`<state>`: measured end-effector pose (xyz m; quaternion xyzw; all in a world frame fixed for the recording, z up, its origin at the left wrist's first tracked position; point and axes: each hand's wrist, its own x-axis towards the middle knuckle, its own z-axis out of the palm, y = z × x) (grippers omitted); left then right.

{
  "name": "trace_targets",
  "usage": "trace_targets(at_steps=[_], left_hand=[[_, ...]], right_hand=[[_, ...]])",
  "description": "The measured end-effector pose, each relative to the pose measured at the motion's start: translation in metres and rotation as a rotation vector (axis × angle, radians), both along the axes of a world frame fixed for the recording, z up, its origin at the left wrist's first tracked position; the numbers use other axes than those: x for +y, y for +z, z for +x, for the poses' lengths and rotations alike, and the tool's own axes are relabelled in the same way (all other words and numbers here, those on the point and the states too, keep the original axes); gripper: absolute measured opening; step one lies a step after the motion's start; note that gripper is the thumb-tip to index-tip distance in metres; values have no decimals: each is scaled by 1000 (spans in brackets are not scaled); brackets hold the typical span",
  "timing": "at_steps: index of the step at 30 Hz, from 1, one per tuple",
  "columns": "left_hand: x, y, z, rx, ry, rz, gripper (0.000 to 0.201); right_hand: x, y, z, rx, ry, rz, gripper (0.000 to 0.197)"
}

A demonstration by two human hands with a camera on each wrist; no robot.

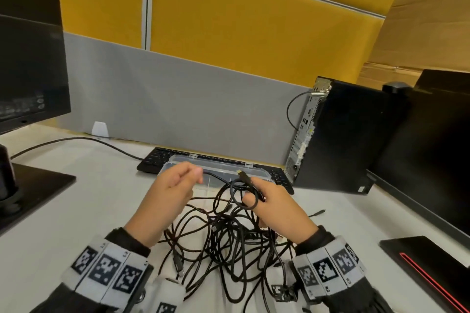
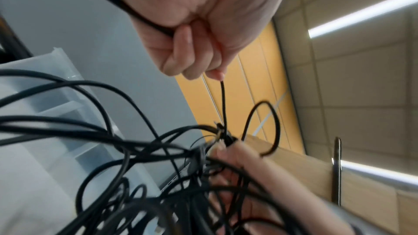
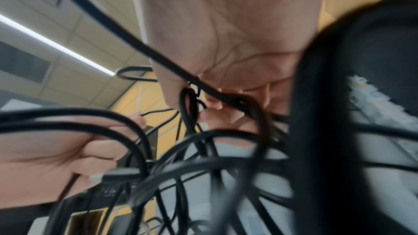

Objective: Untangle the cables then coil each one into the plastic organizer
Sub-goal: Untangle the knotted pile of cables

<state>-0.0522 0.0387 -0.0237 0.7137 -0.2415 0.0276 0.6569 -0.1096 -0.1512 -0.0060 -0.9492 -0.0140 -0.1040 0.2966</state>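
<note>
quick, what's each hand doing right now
Left hand: closed, pinching a black cable.
Right hand: closed, holding small coiled loops of that cable.

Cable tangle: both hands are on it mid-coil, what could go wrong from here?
1. The right hand holds a small coil whose cable still runs into the tangle; pulling may tighten knots.
2. The left hand pinches a strand above the open plastic organizer; a snag could drag the organizer.

Yellow partition panels [image 1: 254,20] rise behind a grey desk divider [image 1: 178,104] under ceiling strip lights [image 2: 361,12].
</note>
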Motion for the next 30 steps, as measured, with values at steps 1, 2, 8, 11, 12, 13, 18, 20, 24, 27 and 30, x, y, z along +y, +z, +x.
trace_targets(at_steps=[1, 2, 8, 11, 12, 13, 18, 20, 24, 27, 30], left_hand=[[2, 1, 1, 29, 13, -36, 25], [6, 2, 4, 62, 29, -84, 24], [61, 17, 38, 326, 255, -705, 28], [55, 12, 38, 320, 321, -591, 23], [48, 11, 37, 297, 338, -495, 21], [42, 10, 36, 252, 371, -379, 21], [30, 10, 21, -159, 263, 101, 54], [26, 8, 14, -175, 12, 139, 51], [7, -5, 34, 136, -292, 288, 34], [-7, -11, 21, 89, -304, 305, 21], [-17, -18, -3, -132, -220, 331, 17]], right_hand=[[-3, 0, 1, 22, 7, 54, 15], [-6, 0, 1, 47, 6, 115, 12], [-43, -4, -4, 126, -252, 495, 15], [-40, -2, -8, 117, -249, 474, 19], [-36, -1, -8, 112, -227, 433, 21], [-31, 0, -9, 99, -209, 376, 23], [-14, 3, -5, -35, -156, 51, 18], [-11, 3, -2, -56, -162, -12, 18], [-4, 2, -1, -62, -150, -33, 12], [3, 2, -3, -81, -109, -36, 5], [10, 0, -3, -100, -35, -24, 15]])
